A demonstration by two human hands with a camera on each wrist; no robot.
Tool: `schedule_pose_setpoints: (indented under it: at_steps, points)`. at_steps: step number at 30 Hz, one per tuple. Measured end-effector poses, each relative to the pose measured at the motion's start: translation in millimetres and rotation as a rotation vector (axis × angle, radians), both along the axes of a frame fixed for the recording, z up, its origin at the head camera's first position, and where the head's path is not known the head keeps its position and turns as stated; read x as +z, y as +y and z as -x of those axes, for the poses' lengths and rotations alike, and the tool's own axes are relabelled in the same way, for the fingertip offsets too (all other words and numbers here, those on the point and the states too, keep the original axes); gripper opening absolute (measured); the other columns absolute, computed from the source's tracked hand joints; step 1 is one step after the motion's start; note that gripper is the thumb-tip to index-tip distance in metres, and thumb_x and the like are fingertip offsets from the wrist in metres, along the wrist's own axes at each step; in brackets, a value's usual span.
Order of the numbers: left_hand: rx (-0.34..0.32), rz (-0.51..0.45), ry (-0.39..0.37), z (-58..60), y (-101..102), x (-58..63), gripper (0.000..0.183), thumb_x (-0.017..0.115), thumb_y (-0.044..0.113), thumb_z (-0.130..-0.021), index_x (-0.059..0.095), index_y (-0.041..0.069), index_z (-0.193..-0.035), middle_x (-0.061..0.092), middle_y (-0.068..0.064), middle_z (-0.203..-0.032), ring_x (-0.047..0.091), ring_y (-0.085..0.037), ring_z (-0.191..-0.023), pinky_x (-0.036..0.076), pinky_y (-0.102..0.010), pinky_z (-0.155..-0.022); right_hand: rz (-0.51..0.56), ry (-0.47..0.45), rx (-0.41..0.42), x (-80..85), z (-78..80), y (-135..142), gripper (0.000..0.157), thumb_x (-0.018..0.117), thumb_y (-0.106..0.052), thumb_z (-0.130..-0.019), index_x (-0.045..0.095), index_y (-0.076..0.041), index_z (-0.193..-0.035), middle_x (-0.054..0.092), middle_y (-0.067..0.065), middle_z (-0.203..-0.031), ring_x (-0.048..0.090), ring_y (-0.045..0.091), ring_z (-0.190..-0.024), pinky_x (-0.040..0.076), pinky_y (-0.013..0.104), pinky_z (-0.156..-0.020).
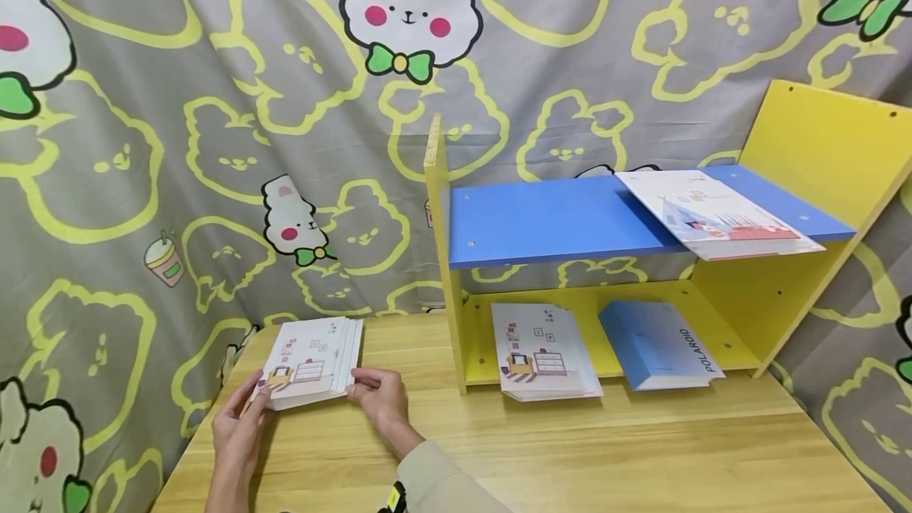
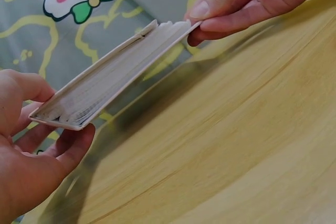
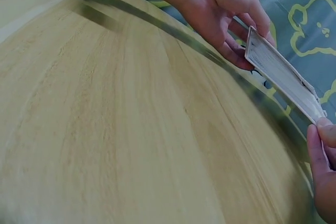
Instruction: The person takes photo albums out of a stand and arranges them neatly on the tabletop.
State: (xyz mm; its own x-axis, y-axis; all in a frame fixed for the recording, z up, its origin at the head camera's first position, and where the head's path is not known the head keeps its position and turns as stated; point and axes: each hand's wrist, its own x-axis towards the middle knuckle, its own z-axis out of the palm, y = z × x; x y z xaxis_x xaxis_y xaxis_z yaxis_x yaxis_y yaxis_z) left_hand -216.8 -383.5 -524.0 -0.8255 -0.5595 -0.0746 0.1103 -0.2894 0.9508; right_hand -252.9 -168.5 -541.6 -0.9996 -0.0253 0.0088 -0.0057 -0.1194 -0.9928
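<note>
A white photo album (image 1: 306,355), its cover printed with a yellow armchair and a chest of drawers, is held between both hands at the left of the table. My left hand (image 1: 238,427) grips its left end, thumb on top and fingers underneath. At the opposite end, my right hand (image 1: 385,406) pinches the edge between thumb and fingers. In the left wrist view the album (image 2: 113,74) is tilted above the table, with its page edges showing between the covers. The right wrist view has the same album (image 3: 283,74) between the two hands.
A yellow-and-blue shelf (image 1: 556,220) stands at the right. On its lower board lie a similar white album (image 1: 545,351) and a blue POLAROID album (image 1: 659,343), both jutting past the front edge. Another illustrated album (image 1: 720,212) overhangs the upper board. A patterned curtain (image 1: 214,141) hangs behind.
</note>
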Motion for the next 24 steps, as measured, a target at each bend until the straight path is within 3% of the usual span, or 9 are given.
schedule_pose_setpoints:
  at_steps: [6, 12, 19, 24]
  points:
    - [-0.024, 0.002, 0.024, -0.1, -3.7, -3.7, 0.043, 0.069, -0.004, -0.095, 0.068, 0.010, -0.135, 0.069, 0.016, -0.114, 0.063, -0.001, -0.091, 0.053, -0.012, -0.066, -0.009, -0.012, 0.002, -1.9, -0.7, -2.5, 0.022, 0.081, 0.004, -0.081, 0.081, -0.007, -0.100, 0.077, 0.001, -0.089, 0.071, 0.007, -0.077, 0.058, 0.018, -0.070]
    - [-0.034, -0.003, 0.000, -0.2, -6.7, -9.9, 0.044, 0.069, 0.000, -0.096, 0.066, 0.013, -0.138, 0.065, 0.015, -0.122, 0.063, 0.002, -0.100, 0.055, -0.014, -0.082, -0.027, -0.026, 0.023, -5.2, -1.2, -3.4, 0.026, 0.077, 0.005, -0.081, 0.081, -0.009, -0.102, 0.076, -0.002, -0.090, 0.069, 0.005, -0.079, 0.058, 0.018, -0.072]
    - [-0.014, -0.006, -0.017, -0.3, -9.1, -13.1, 0.044, 0.071, 0.002, -0.096, 0.066, 0.014, -0.138, 0.063, 0.012, -0.131, 0.062, 0.004, -0.101, 0.055, -0.013, -0.081, -0.077, -0.019, 0.036, -4.5, -3.9, -5.5, 0.027, 0.077, 0.006, -0.080, 0.081, -0.008, -0.104, 0.077, -0.001, -0.094, 0.069, 0.005, -0.083, 0.057, 0.018, -0.074]
    - [-0.031, -0.012, -0.016, 0.0, -9.7, -12.0, 0.052, 0.071, -0.001, -0.094, 0.060, 0.008, -0.144, 0.068, 0.017, -0.117, 0.062, 0.003, -0.101, 0.055, -0.014, -0.082, -0.146, 0.012, 0.016, -3.4, -4.1, -5.3, 0.025, 0.080, 0.002, -0.081, 0.081, -0.009, -0.103, 0.077, -0.003, -0.090, 0.068, 0.002, -0.077, 0.056, 0.016, -0.070]
